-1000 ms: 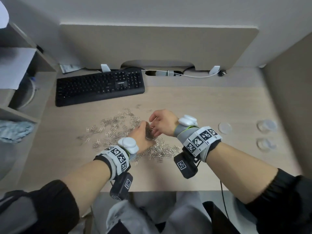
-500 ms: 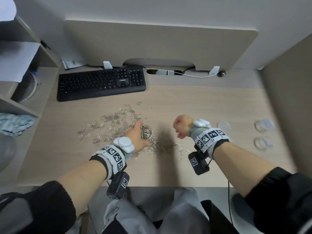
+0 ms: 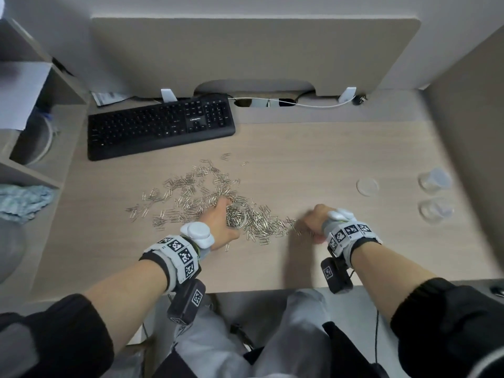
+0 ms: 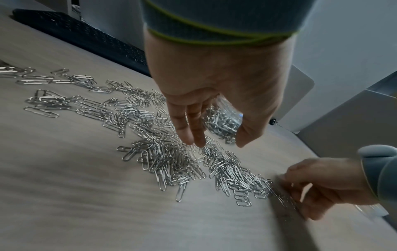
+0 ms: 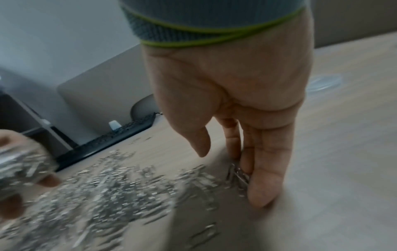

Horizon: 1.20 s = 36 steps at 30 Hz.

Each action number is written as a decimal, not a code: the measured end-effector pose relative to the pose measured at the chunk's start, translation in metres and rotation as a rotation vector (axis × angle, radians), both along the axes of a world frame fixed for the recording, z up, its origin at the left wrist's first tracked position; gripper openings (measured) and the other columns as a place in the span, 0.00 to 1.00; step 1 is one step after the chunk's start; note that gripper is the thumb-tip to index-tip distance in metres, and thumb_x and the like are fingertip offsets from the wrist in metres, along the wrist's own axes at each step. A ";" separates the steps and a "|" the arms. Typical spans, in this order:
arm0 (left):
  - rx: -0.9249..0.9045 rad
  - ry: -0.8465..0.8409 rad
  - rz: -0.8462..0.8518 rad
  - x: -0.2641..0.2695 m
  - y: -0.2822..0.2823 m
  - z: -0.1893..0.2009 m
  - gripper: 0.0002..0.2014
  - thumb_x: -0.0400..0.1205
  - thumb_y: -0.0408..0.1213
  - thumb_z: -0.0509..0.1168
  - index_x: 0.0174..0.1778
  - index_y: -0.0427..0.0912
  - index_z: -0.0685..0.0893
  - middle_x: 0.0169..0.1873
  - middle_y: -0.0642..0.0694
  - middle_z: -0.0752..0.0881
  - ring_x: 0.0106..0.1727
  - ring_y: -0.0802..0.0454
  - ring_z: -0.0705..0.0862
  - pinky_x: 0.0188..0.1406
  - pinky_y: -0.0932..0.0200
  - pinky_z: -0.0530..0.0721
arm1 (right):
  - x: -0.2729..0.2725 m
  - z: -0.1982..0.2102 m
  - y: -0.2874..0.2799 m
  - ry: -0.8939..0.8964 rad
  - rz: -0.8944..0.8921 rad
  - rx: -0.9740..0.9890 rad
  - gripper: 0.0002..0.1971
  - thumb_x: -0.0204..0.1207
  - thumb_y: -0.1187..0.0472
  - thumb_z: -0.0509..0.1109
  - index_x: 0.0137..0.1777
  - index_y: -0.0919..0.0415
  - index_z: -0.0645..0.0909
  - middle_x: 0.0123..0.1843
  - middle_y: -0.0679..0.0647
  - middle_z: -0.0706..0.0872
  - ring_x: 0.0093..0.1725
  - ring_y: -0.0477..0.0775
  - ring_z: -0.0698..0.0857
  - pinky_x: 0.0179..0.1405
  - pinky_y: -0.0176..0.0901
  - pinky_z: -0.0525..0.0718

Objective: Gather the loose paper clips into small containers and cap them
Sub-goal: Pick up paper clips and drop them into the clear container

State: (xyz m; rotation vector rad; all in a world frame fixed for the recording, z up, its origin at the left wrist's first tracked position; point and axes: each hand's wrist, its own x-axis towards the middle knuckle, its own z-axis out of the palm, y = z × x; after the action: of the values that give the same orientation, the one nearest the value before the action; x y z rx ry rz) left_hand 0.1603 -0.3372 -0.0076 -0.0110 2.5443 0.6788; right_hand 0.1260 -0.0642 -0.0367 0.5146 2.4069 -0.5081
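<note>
Silver paper clips [image 3: 196, 195] lie scattered in a wide pile across the desk's middle. My left hand [image 3: 218, 225] grips a small clear container [image 3: 236, 216] packed with clips, held low over the pile; in the left wrist view the container [image 4: 223, 117] sits between thumb and fingers. My right hand [image 3: 313, 222] is down at the pile's right end, its fingers [image 5: 262, 183] nearly straight and pressed against a few clips [image 5: 237, 175] on the wood, the thumb apart. A round clear lid [image 3: 367, 187] lies further right.
Two more clear containers [image 3: 435, 179] [image 3: 436, 211] stand at the far right by a side partition [image 3: 469, 132]. A black keyboard [image 3: 161, 126] lies behind the pile. Shelves [image 3: 41, 110] and a blue cloth [image 3: 24, 200] are at the left.
My right hand left the container's mouth, swung right and dropped to the clips at the pile's right end. The left hand sank a little with the filled container.
</note>
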 end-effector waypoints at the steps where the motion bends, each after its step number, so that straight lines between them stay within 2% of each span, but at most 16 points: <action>1: 0.003 -0.004 -0.004 0.001 -0.002 -0.002 0.35 0.73 0.45 0.75 0.72 0.44 0.65 0.31 0.46 0.80 0.26 0.51 0.76 0.20 0.59 0.67 | 0.002 -0.001 -0.010 -0.077 0.034 -0.110 0.08 0.77 0.55 0.71 0.39 0.52 0.76 0.36 0.51 0.80 0.33 0.52 0.84 0.39 0.41 0.89; 3: 0.017 -0.005 -0.010 0.001 -0.004 -0.005 0.34 0.73 0.45 0.75 0.71 0.45 0.66 0.31 0.46 0.80 0.26 0.50 0.77 0.21 0.59 0.68 | 0.001 0.002 -0.036 -0.095 0.154 -0.125 0.09 0.80 0.52 0.67 0.48 0.56 0.81 0.43 0.56 0.85 0.43 0.59 0.86 0.47 0.46 0.87; 6: 0.036 -0.011 -0.002 0.001 -0.009 -0.004 0.33 0.73 0.44 0.74 0.72 0.47 0.66 0.28 0.47 0.80 0.23 0.50 0.76 0.20 0.60 0.68 | 0.000 0.010 -0.062 -0.060 0.312 -0.049 0.14 0.83 0.47 0.61 0.43 0.56 0.77 0.37 0.54 0.83 0.40 0.57 0.86 0.41 0.43 0.82; 7: 0.033 -0.012 -0.004 0.001 -0.010 -0.003 0.34 0.74 0.44 0.74 0.72 0.47 0.65 0.28 0.47 0.80 0.23 0.51 0.76 0.20 0.60 0.68 | -0.003 0.010 -0.062 -0.057 0.302 -0.023 0.14 0.82 0.45 0.62 0.48 0.56 0.78 0.38 0.53 0.82 0.40 0.57 0.85 0.39 0.43 0.80; 9: 0.016 0.002 -0.001 0.000 -0.015 0.000 0.34 0.74 0.44 0.74 0.73 0.45 0.64 0.29 0.46 0.81 0.24 0.51 0.77 0.20 0.60 0.70 | -0.005 0.008 -0.056 -0.042 0.278 0.065 0.24 0.77 0.37 0.65 0.60 0.57 0.76 0.43 0.53 0.81 0.42 0.58 0.83 0.39 0.45 0.80; 13: 0.007 0.018 0.026 0.000 -0.024 0.000 0.34 0.73 0.42 0.75 0.72 0.44 0.65 0.31 0.45 0.83 0.27 0.50 0.79 0.21 0.58 0.71 | 0.000 0.007 -0.058 -0.082 0.343 0.219 0.39 0.69 0.29 0.68 0.68 0.59 0.68 0.52 0.56 0.77 0.48 0.59 0.83 0.41 0.49 0.80; 16: 0.023 0.018 0.034 0.003 -0.028 -0.004 0.34 0.72 0.43 0.75 0.71 0.44 0.66 0.31 0.45 0.83 0.27 0.48 0.80 0.21 0.58 0.72 | 0.009 0.011 -0.081 -0.057 0.420 0.213 0.42 0.69 0.29 0.69 0.71 0.58 0.65 0.64 0.58 0.75 0.58 0.62 0.84 0.45 0.51 0.77; 18: 0.022 0.029 0.052 0.005 -0.030 -0.006 0.34 0.71 0.43 0.76 0.69 0.44 0.67 0.31 0.45 0.83 0.27 0.47 0.80 0.22 0.57 0.72 | 0.015 0.007 -0.106 -0.032 0.508 0.223 0.39 0.70 0.32 0.70 0.69 0.60 0.66 0.64 0.58 0.74 0.59 0.62 0.83 0.44 0.49 0.74; 21: 0.015 0.021 0.074 0.008 -0.034 -0.008 0.34 0.71 0.44 0.75 0.69 0.45 0.67 0.31 0.45 0.81 0.27 0.47 0.77 0.24 0.57 0.69 | 0.017 -0.006 -0.131 0.011 0.571 0.258 0.26 0.78 0.50 0.72 0.68 0.63 0.68 0.65 0.56 0.75 0.58 0.57 0.84 0.42 0.45 0.72; 23: 0.031 0.016 0.079 0.010 -0.038 -0.010 0.34 0.71 0.45 0.75 0.70 0.46 0.67 0.31 0.45 0.81 0.26 0.47 0.77 0.24 0.57 0.70 | 0.012 -0.008 -0.134 -0.015 0.584 0.239 0.22 0.79 0.60 0.68 0.70 0.64 0.68 0.64 0.59 0.77 0.58 0.59 0.85 0.43 0.46 0.76; 26: 0.037 0.014 0.092 0.014 -0.042 -0.010 0.32 0.72 0.44 0.75 0.69 0.48 0.68 0.29 0.48 0.78 0.25 0.49 0.75 0.24 0.57 0.69 | -0.003 -0.002 -0.123 -0.085 0.603 0.173 0.16 0.82 0.68 0.59 0.69 0.62 0.71 0.59 0.57 0.81 0.56 0.58 0.84 0.47 0.50 0.81; 28: 0.033 0.009 0.082 0.015 -0.042 -0.009 0.31 0.71 0.44 0.74 0.69 0.49 0.69 0.31 0.47 0.80 0.26 0.49 0.75 0.24 0.57 0.69 | -0.012 -0.001 -0.110 -0.040 0.509 0.129 0.12 0.82 0.65 0.60 0.63 0.61 0.78 0.48 0.54 0.84 0.47 0.56 0.83 0.41 0.45 0.80; 30: 0.017 -0.007 0.077 0.014 -0.041 -0.007 0.31 0.72 0.44 0.74 0.69 0.48 0.68 0.33 0.46 0.81 0.27 0.48 0.77 0.25 0.57 0.70 | -0.017 -0.002 -0.100 -0.004 0.345 0.003 0.10 0.82 0.54 0.65 0.53 0.59 0.81 0.44 0.56 0.89 0.40 0.55 0.86 0.36 0.41 0.82; 32: 0.009 -0.025 0.083 0.010 -0.037 -0.004 0.31 0.73 0.44 0.74 0.68 0.46 0.67 0.31 0.45 0.82 0.26 0.49 0.78 0.23 0.57 0.72 | -0.020 0.008 -0.091 -0.024 0.153 -0.212 0.13 0.78 0.48 0.70 0.45 0.59 0.82 0.36 0.57 0.91 0.34 0.58 0.91 0.38 0.51 0.89; 33: 0.008 -0.025 0.086 0.007 -0.034 -0.003 0.31 0.73 0.44 0.74 0.69 0.45 0.67 0.30 0.45 0.82 0.26 0.49 0.78 0.23 0.57 0.73 | -0.021 0.016 -0.090 -0.035 0.083 -0.317 0.11 0.77 0.52 0.71 0.44 0.61 0.82 0.34 0.58 0.91 0.32 0.59 0.91 0.38 0.54 0.90; 36: 0.013 -0.009 0.097 -0.001 -0.021 0.002 0.34 0.73 0.43 0.75 0.71 0.44 0.67 0.29 0.46 0.81 0.25 0.50 0.79 0.21 0.58 0.71 | -0.031 0.038 -0.088 -0.038 -0.049 -0.573 0.01 0.77 0.71 0.68 0.44 0.67 0.80 0.33 0.64 0.87 0.25 0.59 0.89 0.28 0.51 0.89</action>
State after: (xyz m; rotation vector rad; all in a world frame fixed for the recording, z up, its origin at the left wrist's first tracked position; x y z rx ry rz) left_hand 0.1594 -0.3580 -0.0051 -0.1333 2.5436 0.7305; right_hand 0.0949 -0.1525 0.0014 0.3221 2.0800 -1.1464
